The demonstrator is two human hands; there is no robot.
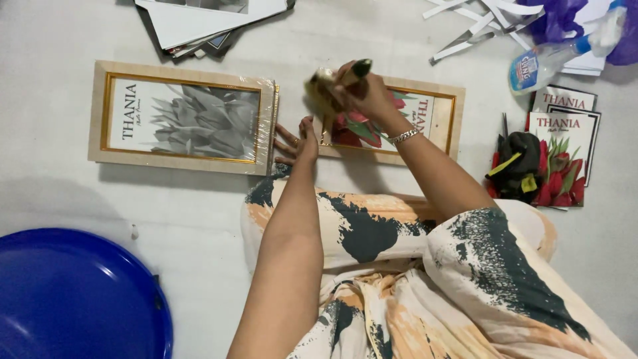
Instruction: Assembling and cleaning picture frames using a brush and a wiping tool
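My right hand point(362, 93) is closed around a crumpled yellowish cloth point(320, 86) and presses it onto the glass of a wooden picture frame point(435, 116) that shows a red flower print. The fingers of my left hand point(297, 141) are spread and rest on that frame's left edge, holding it against the white floor. A silver bracelet sits on my right wrist. Just to the left lies a second wooden frame point(183, 118), wrapped in clear plastic, with a grey flower print.
A spray bottle point(551, 60) lies at the upper right beside white paper strips point(478, 23). Flower-print inserts and a dark cloth point(522, 159) lie at the right. A blue round lid point(73, 296) fills the lower left. Stacked papers point(206, 20) sit at the top.
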